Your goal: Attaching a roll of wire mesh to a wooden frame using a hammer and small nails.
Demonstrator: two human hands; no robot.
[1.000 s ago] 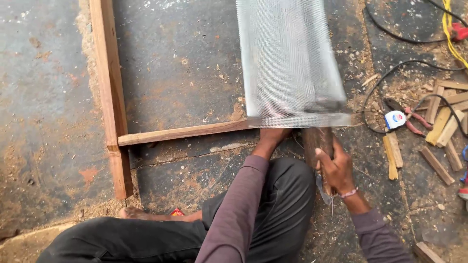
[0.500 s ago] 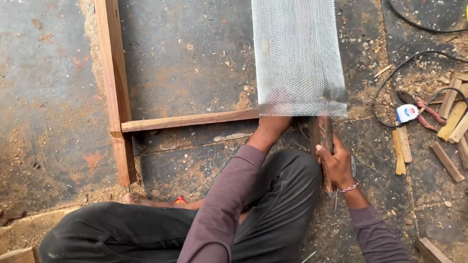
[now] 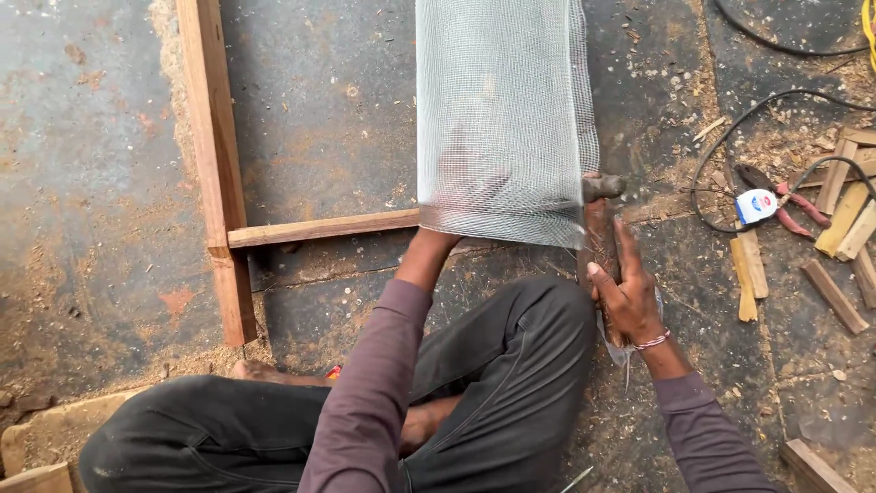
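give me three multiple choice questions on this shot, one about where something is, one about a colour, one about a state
1. Where do the red-handled pliers lie?
A. on the floor at the right, by the wood offcuts
B. on the person's lap
C. on top of the mesh

2. What colour is the wire mesh?
A. bright green
B. silver-grey
C. orange

3. What is the right hand doing?
A. resting flat and empty on the floor
B. gripping a dark hammer
C. holding the pliers

Answers: 1 A, they lie on the floor beside the pale offcuts; 2 B, the mesh is metallic grey; 3 B, the fingers wrap the hammer's handle next to the mesh edge.
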